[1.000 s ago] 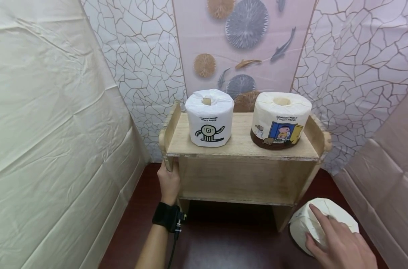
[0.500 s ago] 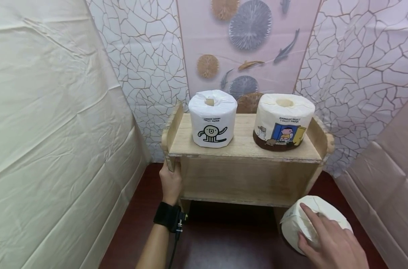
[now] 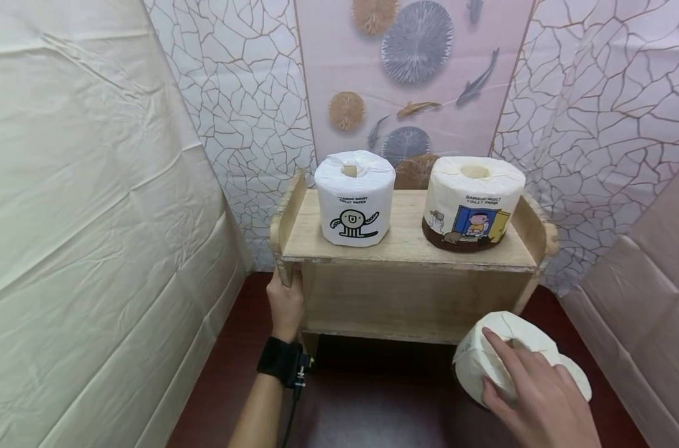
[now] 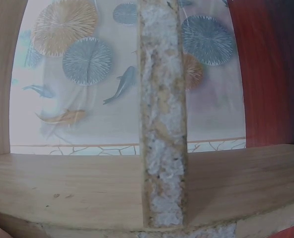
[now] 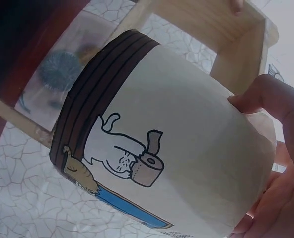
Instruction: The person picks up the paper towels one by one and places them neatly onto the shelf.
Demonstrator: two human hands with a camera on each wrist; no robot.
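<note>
Lifted leftward, the wrapped roll point(image 3: 507, 354) sits gripped in right-hand fingers point(image 3: 504, 358); left hand point(image 3: 286, 305) clasps shelf point(image 3: 406, 292), fingers hidden.

Pale unfinished wooden shelf point(image 3: 406, 292) with whitish chipped edges, standing on a dark red-brown floor point(image 3: 373, 404). Left toilet roll point(image 3: 354, 198): white wrapper, black line-drawn cartoon figure; right toilet roll point(image 3: 473, 203): cream wrapper, dark brown base band, blue and yellow cartoon scene; third toilet roll point(image 5: 157, 148): cream wrapper, dark brown striped band, blue patch, outlined white animal. Backdrop point(image 3: 412, 74): pale pink panel with grey-blue and tan discs and fish, flanked by white sheets with brown crackle lines; cream sheet point(image 3: 82, 218) on the left.
</note>
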